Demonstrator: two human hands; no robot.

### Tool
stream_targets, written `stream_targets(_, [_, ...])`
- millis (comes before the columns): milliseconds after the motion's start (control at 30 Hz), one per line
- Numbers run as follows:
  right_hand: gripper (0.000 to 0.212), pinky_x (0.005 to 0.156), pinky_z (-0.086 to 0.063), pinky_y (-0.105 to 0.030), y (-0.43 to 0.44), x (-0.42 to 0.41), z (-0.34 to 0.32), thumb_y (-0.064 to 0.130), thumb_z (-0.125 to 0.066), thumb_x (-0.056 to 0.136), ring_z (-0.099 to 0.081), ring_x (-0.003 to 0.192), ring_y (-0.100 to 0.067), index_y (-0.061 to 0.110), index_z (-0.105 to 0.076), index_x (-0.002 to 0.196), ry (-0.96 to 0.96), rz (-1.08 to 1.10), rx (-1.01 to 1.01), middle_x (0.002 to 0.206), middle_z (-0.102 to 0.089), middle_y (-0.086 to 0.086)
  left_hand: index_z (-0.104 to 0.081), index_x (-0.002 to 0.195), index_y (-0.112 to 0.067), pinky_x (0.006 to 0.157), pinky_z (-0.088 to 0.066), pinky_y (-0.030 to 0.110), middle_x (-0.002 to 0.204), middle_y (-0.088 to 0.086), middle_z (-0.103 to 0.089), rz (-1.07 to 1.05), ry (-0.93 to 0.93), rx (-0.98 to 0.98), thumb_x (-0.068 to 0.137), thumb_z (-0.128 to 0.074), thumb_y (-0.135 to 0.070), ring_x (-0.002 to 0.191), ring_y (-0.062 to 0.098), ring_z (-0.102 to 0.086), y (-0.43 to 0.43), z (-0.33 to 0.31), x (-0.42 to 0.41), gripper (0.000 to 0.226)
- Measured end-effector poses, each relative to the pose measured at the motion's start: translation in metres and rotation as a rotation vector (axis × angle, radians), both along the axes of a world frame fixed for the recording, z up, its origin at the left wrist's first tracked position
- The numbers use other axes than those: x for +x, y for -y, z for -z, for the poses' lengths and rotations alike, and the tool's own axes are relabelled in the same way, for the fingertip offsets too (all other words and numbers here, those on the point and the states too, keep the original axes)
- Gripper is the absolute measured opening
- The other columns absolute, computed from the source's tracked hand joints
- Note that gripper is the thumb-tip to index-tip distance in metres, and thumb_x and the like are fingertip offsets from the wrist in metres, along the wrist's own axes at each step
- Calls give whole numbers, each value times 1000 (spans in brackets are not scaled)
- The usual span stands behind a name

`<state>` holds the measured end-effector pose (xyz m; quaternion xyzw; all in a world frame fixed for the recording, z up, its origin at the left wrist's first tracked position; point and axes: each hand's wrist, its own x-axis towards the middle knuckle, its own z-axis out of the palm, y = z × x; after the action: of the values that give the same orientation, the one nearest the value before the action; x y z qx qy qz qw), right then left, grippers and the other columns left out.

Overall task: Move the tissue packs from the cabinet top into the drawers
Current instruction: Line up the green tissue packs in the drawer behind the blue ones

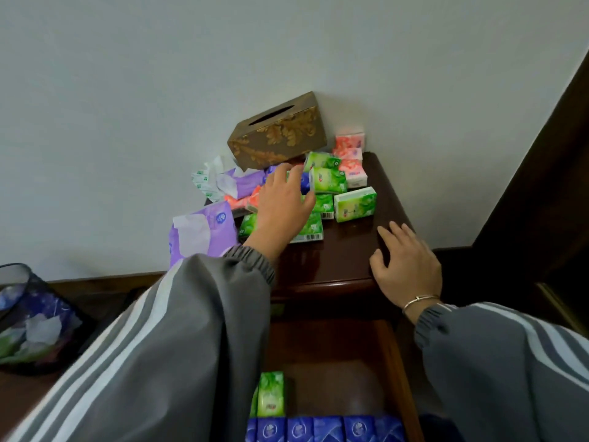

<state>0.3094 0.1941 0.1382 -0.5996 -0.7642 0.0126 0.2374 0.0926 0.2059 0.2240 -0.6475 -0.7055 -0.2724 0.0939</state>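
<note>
**A:** The left hand (283, 202) is out over the jumble of tissue packs (325, 186) on the cabinet top (347, 256). Its fingers are spread wide with the tips at a blue pack (305, 183), and I can't see anything pinched.

**B:** The right hand (406, 266) lies flat and relaxed on the front corner, holding nothing.

**A:** The packs sit mid-top, green, pink and blue, crowded against the brown tissue box (277, 132).

**B:** My worry is the big purple pack (204, 231). It hangs over the left edge, just beside that grey sleeve (191, 330). One brush of fabric could tip it off, maybe towards the bin (35, 317) below.

**A:** The pile is loose too. Drag the blue one out from among its green neighbours and they may slide or topple.

**B:** The drawer (392, 362) stands open underneath, with a row of blue packs (328, 429) across the front and a green one (271, 393) upright behind them.

**A:** A wide grab at several slick wrappers could shed one on the way down. It might hit the floor rather than the drawer.

**B:** Or it could knock over that upright green one.
</note>
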Motion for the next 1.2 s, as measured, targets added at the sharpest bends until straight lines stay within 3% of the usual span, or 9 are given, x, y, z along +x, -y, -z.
stream_targets(167, [55,106,-40,-41,2,-1,0,34,-41,78,-46,130,-24,17,-59,127,-8,11,21,137,-54,-6,-45,132,-16,99,-38,50,138,10,-41,-59,-115,-215,87,-53,-37,127,34,-38,-46,0,-12,51])
stream_targets(267, [53,104,-41,-41,2,-2,0,33,-43,78,-48,129,-23,17,-60,126,-9,25,29,135,-56,-5,-38,137,-16,103,-35,56,144,12,-32,-112,-31,-394,82,-56,-37,132,40,-32,-60,2,-19,62])
stream_targets(400, [52,103,-42,-42,2,-2,2,32,-43,78,-49,128,-23,18,-61,125,-16,25,42,135,-56,-4,-36,137,-14,98,-38,55,137,15,-36,-117,36,-484,81,-57,-29,125,43,-36,-69,1,-17,61])
stream_targets(533, [53,102,-43,-41,3,-2,2,32,-42,78,-49,128,-22,19,-60,125,-5,32,52,134,-57,-4,-42,128,-10,97,-35,57,133,13,-34,-187,9,-452,79,-61,-25,124,37,-33,-69,2,-14,54])
stream_targets(700, [52,102,-42,-41,3,-2,2,32,-42,78,-49,128,-22,18,-61,125,-3,31,58,134,-57,-4,-47,121,-7,96,-39,57,131,13,-34,-166,-23,-375,81,-64,-37,122,33,-34,-64,6,-18,53])
stream_targets(1067, [52,99,-44,-41,3,-3,3,31,-41,77,-52,125,-24,17,-63,123,-11,36,85,131,-59,-5,-45,124,0,87,-46,45,126,18,-42,-126,-243,-253,88,-56,-18,115,34,-43,-50,-3,-11,41])
stream_targets(1200, [53,98,-46,-41,3,-3,3,31,-39,77,-52,124,-25,16,-63,122,-30,29,99,130,-60,-6,-44,126,-1,89,-44,43,126,18,-43,-116,-281,-167,90,-57,-21,114,34,-45,-36,-24,-16,44])
